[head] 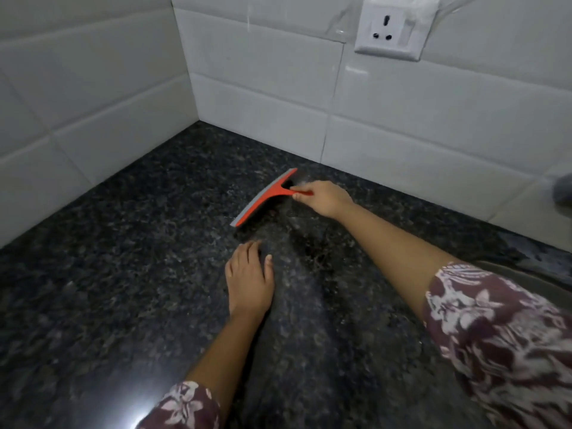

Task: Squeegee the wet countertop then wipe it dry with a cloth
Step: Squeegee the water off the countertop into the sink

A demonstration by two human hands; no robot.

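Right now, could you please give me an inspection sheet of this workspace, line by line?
Surface: dark speckled countertop, glossy, with a glare patch near the bottom edge; wetness hard to judge.
Job's things: red squeegee with its grey blade on the countertop; no cloth seen.
Clutter: blurred grey object at the right edge, cannot tell what it is.
Hands: right hand has a closed grip on the squeegee handle; left hand rests flat and open on the countertop.
Cables: nothing seen.
Surroundings: white tiled walls meeting in a corner; wall socket with switch, nothing plugged in.
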